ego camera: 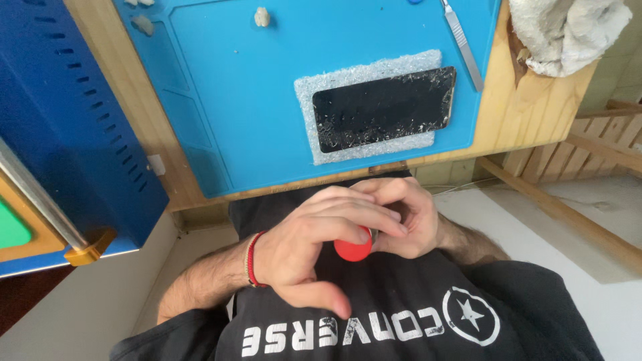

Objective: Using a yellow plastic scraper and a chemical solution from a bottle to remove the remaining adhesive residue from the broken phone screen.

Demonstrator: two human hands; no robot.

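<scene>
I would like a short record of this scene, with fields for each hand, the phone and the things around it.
Left hand: over a red round cap, fingers curled
Right hand: touching the cap from the other side
Phone: cracked screen, flat on a white foam pad
Mat: blue, on a wooden bench
Tool: metal tweezers beside the phone

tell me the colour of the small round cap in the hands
Red, seen best in the head view: small round red plastic cap.

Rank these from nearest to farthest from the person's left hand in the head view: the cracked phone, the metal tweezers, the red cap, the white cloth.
From the left hand:
1. Red cap, held between both hands at the chest.
2. Cracked phone, on a white foam pad on the blue mat.
3. Metal tweezers, at the mat's edge beyond the phone.
4. White cloth, at the bench corner.
</scene>
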